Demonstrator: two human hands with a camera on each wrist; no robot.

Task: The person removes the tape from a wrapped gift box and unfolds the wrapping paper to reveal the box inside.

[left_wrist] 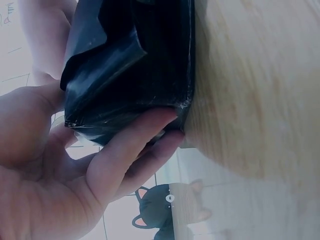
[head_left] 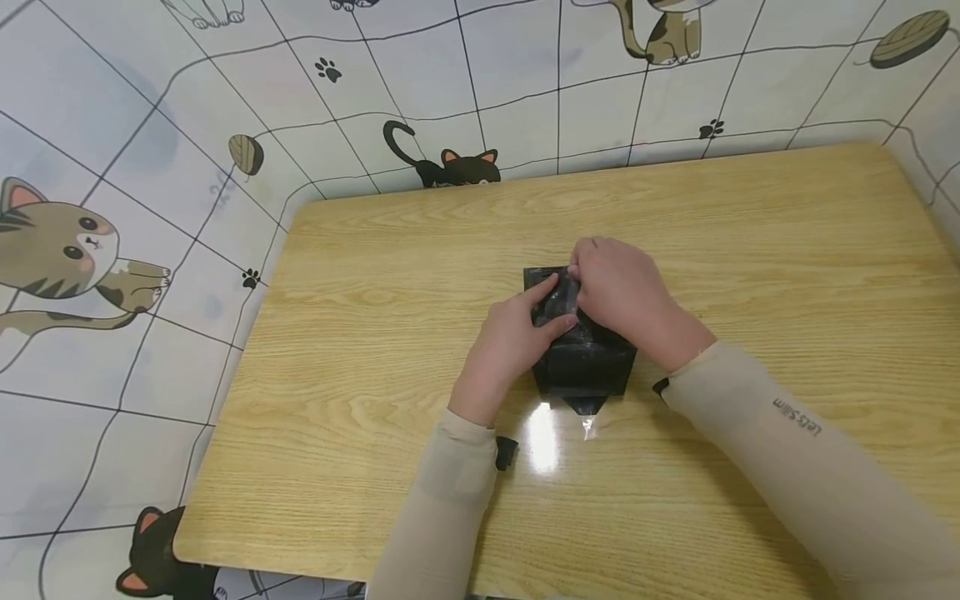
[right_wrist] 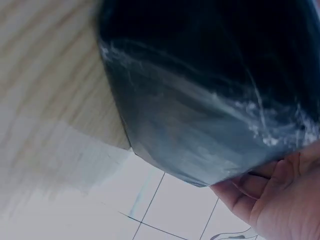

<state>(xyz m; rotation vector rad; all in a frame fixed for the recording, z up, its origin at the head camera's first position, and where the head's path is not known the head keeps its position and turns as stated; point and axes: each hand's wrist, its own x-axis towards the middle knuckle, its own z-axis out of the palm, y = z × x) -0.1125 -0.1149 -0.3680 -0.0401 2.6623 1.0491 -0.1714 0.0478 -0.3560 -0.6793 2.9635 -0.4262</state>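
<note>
A boxy package in shiny black plastic lies on the wooden table, with a pointed folded flap and a scrap of clear tape at its near end. My left hand holds its left side, thumb and a finger on top near a loose fold of film. In the left wrist view, two fingers of the left hand lie against the creased end of the black package. With curled fingers, my right hand pinches the plastic at the top right. Its fingertips are partly hidden behind the package in the right wrist view.
The wooden table extends around the package on all sides. Behind it and to the left stand walls with a grid and cat pattern. Light glares off the tabletop just in front of the package.
</note>
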